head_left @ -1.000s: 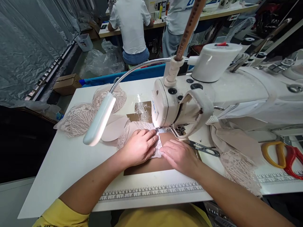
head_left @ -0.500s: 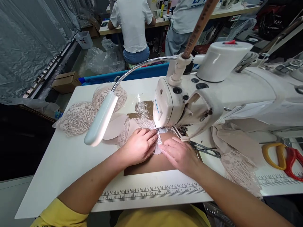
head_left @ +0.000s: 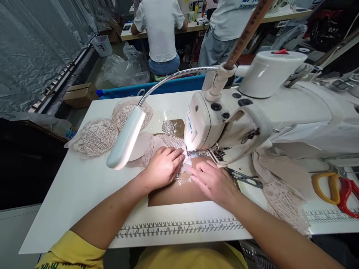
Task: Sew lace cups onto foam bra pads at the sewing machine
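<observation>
My left hand (head_left: 164, 167) lies flat, fingers together, pressing a pale pink lace piece (head_left: 183, 161) onto the bed of the white sewing machine (head_left: 224, 123), just left of the needle. My right hand (head_left: 214, 182) lies flat beside it, fingertips on the same lace in front of the presser foot. The lace runs back under the machine head. A brown patch (head_left: 179, 192) on the white table (head_left: 84, 186) shows under both hands.
A gooseneck lamp (head_left: 126, 138) hangs over more lace cups (head_left: 95, 136) at the left. Small snips (head_left: 244, 178) lie right of my hand. Yellow and red scissors (head_left: 335, 188) and loose lace (head_left: 283, 201) sit at the right. Two people work at a bench behind.
Both hands have slid slightly away from me toward the needle with the lace, and more brown patch shows in front of them. The view has shifted a little.
</observation>
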A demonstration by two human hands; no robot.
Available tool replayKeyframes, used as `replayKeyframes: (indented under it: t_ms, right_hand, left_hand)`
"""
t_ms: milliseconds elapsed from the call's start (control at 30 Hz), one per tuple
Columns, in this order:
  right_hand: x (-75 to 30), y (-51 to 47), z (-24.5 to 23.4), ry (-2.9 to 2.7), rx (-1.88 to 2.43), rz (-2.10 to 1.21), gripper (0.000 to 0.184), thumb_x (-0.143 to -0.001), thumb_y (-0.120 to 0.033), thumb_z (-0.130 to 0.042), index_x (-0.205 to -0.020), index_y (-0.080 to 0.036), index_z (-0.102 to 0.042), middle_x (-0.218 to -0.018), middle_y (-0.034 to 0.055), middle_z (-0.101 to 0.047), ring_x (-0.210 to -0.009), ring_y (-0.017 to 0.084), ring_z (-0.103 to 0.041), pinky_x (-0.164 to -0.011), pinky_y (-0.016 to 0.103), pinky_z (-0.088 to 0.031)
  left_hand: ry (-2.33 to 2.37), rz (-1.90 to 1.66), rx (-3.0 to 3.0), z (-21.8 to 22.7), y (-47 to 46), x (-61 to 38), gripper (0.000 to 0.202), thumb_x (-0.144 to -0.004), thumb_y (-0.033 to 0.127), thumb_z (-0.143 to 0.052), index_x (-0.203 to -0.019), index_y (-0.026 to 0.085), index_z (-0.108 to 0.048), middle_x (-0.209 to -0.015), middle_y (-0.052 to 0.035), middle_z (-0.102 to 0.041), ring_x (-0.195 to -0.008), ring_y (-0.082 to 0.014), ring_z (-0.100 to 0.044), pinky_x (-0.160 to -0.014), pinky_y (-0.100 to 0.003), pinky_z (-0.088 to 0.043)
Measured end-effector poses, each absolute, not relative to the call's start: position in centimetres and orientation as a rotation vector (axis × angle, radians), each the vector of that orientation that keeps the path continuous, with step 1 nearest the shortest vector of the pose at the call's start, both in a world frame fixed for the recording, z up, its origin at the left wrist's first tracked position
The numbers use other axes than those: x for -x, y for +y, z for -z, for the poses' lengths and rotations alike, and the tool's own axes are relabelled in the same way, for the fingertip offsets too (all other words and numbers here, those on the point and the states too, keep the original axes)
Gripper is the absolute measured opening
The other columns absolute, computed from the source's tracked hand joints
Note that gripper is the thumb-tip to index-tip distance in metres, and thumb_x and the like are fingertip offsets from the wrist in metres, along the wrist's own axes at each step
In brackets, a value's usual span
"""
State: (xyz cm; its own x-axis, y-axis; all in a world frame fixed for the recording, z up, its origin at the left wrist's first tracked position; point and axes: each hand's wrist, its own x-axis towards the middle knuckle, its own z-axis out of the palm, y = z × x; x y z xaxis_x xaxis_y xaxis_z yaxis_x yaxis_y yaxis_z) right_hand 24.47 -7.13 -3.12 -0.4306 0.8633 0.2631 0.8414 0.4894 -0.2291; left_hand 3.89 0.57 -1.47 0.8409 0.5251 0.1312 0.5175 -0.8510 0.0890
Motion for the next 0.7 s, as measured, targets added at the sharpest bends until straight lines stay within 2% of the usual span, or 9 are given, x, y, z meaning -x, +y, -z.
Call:
replayKeyframes:
  t_ms: [100,267,433,600,700]
  right_hand:
    - [-24.3,-6.9,3.1,-2.403,1.438,-0.080,0.033,-0.091,-0.024,-0.051,-0.121,-0.021,-0.063,-0.077,0.0033,-0.063,-0.073,0.018,-0.053,-0.063,0.028,-0.039]
    - [-23.9,-6.4,3.2,-2.380,1.477,-0.037,0.033,-0.090,-0.023,-0.051,-0.119,-0.016,-0.065,-0.089,0.0081,-0.067,-0.081,0.021,-0.056,-0.070,0.031,-0.044]
    - [-23.8,-6.5,3.3,-2.370,1.500,-0.071,0.033,-0.091,-0.024,-0.050,-0.119,-0.015,-0.065,-0.091,0.0089,-0.068,-0.084,0.022,-0.058,-0.068,0.031,-0.046]
    - [-24.0,-6.3,3.3,-2.365,1.536,-0.190,0.035,-0.091,-0.027,-0.049,-0.122,-0.016,-0.062,-0.089,0.0078,-0.067,-0.084,0.023,-0.061,-0.070,0.033,-0.048]
    - [-24.4,-6.4,2.6,-2.361,1.515,-0.286,0.036,-0.091,-0.027,-0.048,-0.124,-0.017,-0.060,-0.099,0.0087,-0.067,-0.091,0.023,-0.062,-0.078,0.035,-0.049]
  left_hand:
    - [0.869,-0.240,-2.966,1.5,0.7,-4.0,0.037,-0.094,0.021,-0.040,-0.126,0.011,-0.056,-0.128,-0.0134,-0.058,-0.108,-0.0272,-0.052,-0.089,-0.041,-0.040]
    - [0.957,-0.259,-2.956,1.7,1.1,-4.1,0.035,-0.094,0.023,-0.040,-0.123,0.012,-0.057,-0.125,-0.0147,-0.059,-0.107,-0.0281,-0.052,-0.090,-0.042,-0.041]
    - [1.031,-0.308,-2.920,2.1,1.4,-3.7,0.035,-0.094,0.026,-0.039,-0.121,0.013,-0.058,-0.129,-0.0145,-0.056,-0.114,-0.0304,-0.050,-0.093,-0.045,-0.041]
    - [1.069,-0.399,-2.837,2.3,1.5,-3.2,0.046,-0.092,0.041,-0.045,-0.127,0.013,-0.054,-0.132,-0.0161,-0.054,-0.119,-0.0323,-0.048,-0.097,-0.047,-0.041]
    - [1.062,-0.468,-2.795,2.5,1.8,-3.0,0.049,-0.088,0.043,-0.051,-0.127,0.013,-0.055,-0.131,-0.0161,-0.055,-0.118,-0.0319,-0.050,-0.098,-0.047,-0.041]
